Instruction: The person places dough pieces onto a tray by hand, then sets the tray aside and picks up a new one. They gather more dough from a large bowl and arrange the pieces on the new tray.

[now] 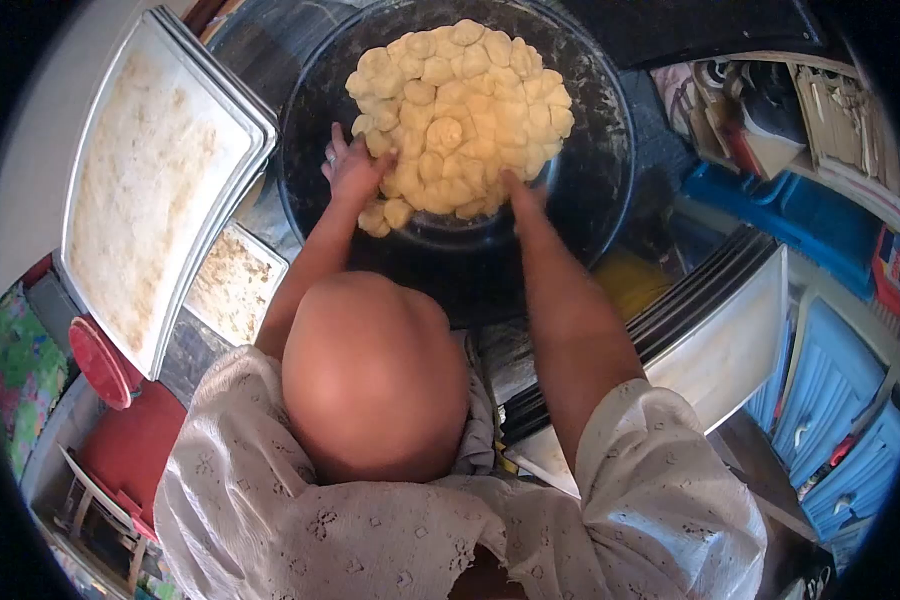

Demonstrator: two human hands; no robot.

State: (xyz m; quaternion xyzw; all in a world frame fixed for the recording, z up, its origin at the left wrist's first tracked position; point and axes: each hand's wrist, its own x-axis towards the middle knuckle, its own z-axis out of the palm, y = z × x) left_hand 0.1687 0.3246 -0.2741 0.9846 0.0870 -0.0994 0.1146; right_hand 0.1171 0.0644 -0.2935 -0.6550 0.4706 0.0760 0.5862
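Observation:
A large mound of pale yellow dough pieces [460, 120] lies in a wide black basin [610, 150]. My left hand [358, 168] is at the mound's left edge, palm down, with its fingers apart and a ring on one finger. It touches the side of the dough. At the lower right edge of the mound, my right hand [520, 190] presses against or into the dough; its fingers are mostly hidden. A few rounded lumps [385, 215] sit at the mound's lower left, close to my left wrist.
Stacked metal trays [150, 150] stand at the left, with a stained tray [235, 285] below them. More trays [720, 330] are at the right. Blue drawers [830, 370], a blue plastic container [820, 215] and a red stool [105, 360] are farther out.

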